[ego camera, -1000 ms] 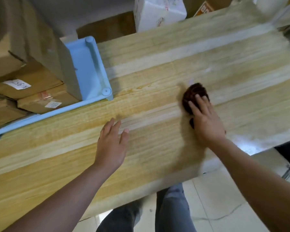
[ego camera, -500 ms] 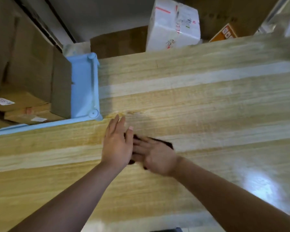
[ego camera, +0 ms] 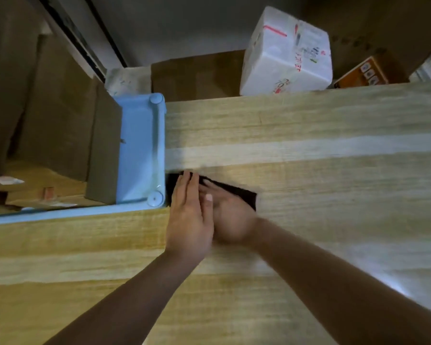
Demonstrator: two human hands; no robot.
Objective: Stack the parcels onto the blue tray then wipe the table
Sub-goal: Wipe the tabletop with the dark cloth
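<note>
A dark brown cloth (ego camera: pixel 237 192) lies flat on the light wooden table (ego camera: pixel 309 175), right beside the near corner of the blue tray (ego camera: pixel 139 150). My right hand (ego camera: pixel 229 220) presses on the cloth with straight fingers, blurred by motion. My left hand (ego camera: pixel 188 215) lies flat with straight fingers, its tips on the cloth's left end and partly over my right hand. Brown cardboard parcels (ego camera: pixel 60 125) stand stacked on the tray at the left.
Behind the table's far edge stand a white wrapped box (ego camera: pixel 286 53), a brown carton (ego camera: pixel 197 73) and an orange packet (ego camera: pixel 361 73). The tray's long rim (ego camera: pixel 60 214) runs along the table to the left.
My right hand has swept the cloth from the table's middle leftward to the tray's corner. My left hand has moved forward and now lies on the cloth too.
</note>
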